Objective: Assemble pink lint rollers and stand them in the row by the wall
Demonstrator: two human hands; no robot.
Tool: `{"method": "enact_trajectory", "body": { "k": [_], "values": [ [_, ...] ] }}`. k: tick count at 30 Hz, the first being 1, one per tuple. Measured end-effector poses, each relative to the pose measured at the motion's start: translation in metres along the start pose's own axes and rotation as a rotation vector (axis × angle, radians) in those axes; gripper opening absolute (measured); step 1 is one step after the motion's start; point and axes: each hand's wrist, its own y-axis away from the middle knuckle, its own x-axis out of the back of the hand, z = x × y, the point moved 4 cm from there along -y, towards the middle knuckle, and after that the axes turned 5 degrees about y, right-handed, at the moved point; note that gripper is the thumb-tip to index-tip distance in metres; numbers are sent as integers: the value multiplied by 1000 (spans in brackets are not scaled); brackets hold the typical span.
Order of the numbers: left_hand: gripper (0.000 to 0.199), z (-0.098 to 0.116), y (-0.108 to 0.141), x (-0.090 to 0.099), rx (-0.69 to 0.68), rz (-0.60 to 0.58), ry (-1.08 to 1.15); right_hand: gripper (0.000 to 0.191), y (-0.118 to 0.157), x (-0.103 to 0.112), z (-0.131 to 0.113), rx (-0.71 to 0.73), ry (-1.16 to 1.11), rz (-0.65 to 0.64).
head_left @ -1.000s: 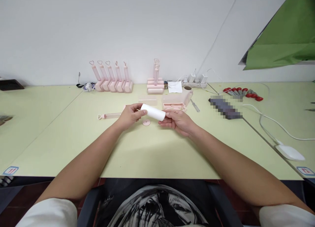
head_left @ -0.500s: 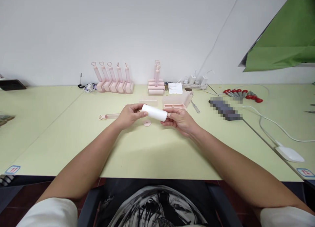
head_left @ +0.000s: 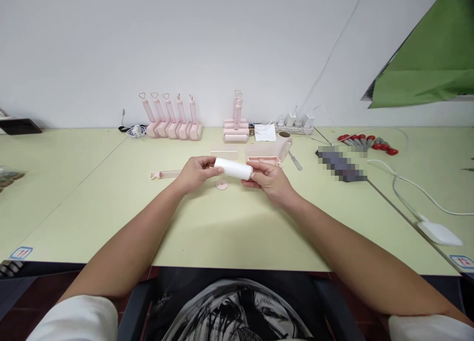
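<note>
A white lint-roller roll (head_left: 234, 169) lies crosswise between my two hands above the table. My left hand (head_left: 196, 174) grips its left end, thumb in front. At the right end, my right hand (head_left: 270, 179) has its fingers closed on the roll's edge; a small pinkish part seems to show there, too hidden to name. Just below the roll, a round pink disc (head_left: 222, 184) with a centre hole lies on the table. A pink handle with a heart-shaped loop (head_left: 158, 174) rests left of my left hand, partly covered by it.
Behind my right hand sit an open pink case (head_left: 263, 159) and a screwdriver (head_left: 295, 161). Several pink lint rollers (head_left: 172, 129) line the wall, with more rollers (head_left: 236, 131) at the centre. Red-handled tools (head_left: 366, 141), a blurred dark object (head_left: 340, 164) and cables are at right.
The roll stays between both hands and is slightly more level. My right fingers have shifted a little at its right end. The whole view has moved slightly.
</note>
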Motion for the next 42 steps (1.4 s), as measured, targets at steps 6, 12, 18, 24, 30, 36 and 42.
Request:
{"method": "enact_trajectory", "body": {
  "k": [6, 12, 18, 24, 30, 36, 42],
  "values": [
    [48, -4, -2, -4, -4, 49, 9, 50, -6, 4, 6, 171, 132, 6],
    [38, 0, 2, -5, 114, 82, 49, 52, -5, 11, 5, 350, 421, 33],
    [41, 0, 3, -5, 193, 68, 113, 47, 3, 8, -8, 502, 541, 73],
    [40, -3, 0, 3, 143, 166, 152, 46, -2, 12, -8, 522, 564, 79],
    [34, 2, -6, 28, 7, 462, 240, 31, -1, -11, 2, 571, 1008, -155],
    [53, 6, -12, 59, -145, 654, 169, 14, -6, -29, 15, 527, 1209, -277],
    [51, 9, -40, 70, -175, 595, 0, 11, -9, -31, 19, 504, 1221, -279]
  ]
}}
